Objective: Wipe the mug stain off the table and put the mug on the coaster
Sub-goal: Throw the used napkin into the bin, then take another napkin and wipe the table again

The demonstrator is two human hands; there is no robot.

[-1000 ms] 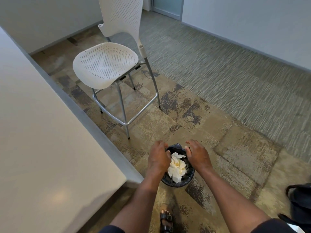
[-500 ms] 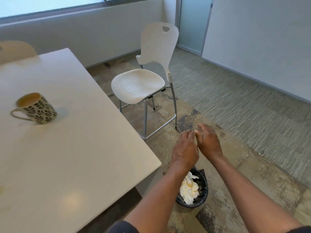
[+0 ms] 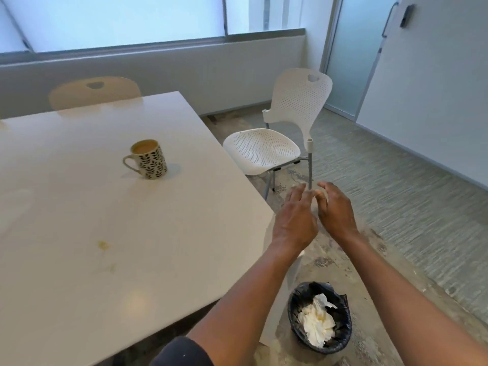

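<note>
A cream mug (image 3: 148, 159) with a black leaf pattern stands upright on the white table (image 3: 79, 207), its handle to the left and brown drink inside. A small yellowish stain (image 3: 103, 244) marks the table nearer to me, with faint smears below it. My left hand (image 3: 295, 220) and my right hand (image 3: 335, 210) hover side by side past the table's right edge, fingers spread, holding nothing. No coaster shows in this view. Crumpled white tissue (image 3: 318, 323) lies in the bin on the floor.
A small black-lined bin (image 3: 320, 317) stands on the floor below my arms. A white perforated chair (image 3: 280, 143) sits at the table's right side, and another chair back (image 3: 95, 92) shows behind the far edge. Carpeted floor stretches to the right.
My view has lifted from the bin to the table, bringing the mug and stain into sight. Both hands have risen from the bin's rim and now hover above it, empty.
</note>
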